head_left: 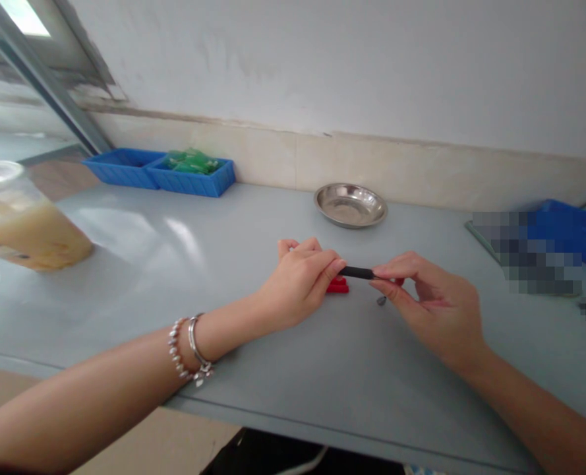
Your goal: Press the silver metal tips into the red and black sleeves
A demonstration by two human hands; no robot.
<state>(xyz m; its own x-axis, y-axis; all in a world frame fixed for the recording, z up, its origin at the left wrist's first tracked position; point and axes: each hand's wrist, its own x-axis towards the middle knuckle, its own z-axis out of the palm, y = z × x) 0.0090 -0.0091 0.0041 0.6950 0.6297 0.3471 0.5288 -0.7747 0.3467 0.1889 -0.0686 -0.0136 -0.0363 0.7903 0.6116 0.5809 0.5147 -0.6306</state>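
Note:
A slim black rod-like piece (356, 272) spans the gap between my two hands, held level over the grey table. My left hand (305, 277) is closed around its left part, which the fingers hide. At the rod's right end my right hand (434, 297) pinches with thumb and fingertips; what sits between those tips is too small to make out beyond the rod's end. Just below the left fingers a red object (339, 285) lies partly hidden. A small dark grey piece (381, 301) rests on the table beneath the right fingertips.
Blue bins (191, 185) stand at the back left, one holding green packets (191, 161). A round metal dish (351, 206) lies near the wall. On the left is a clear plastic cup (30, 224) of tan liquid. Another blue bin (584, 231) sits far right.

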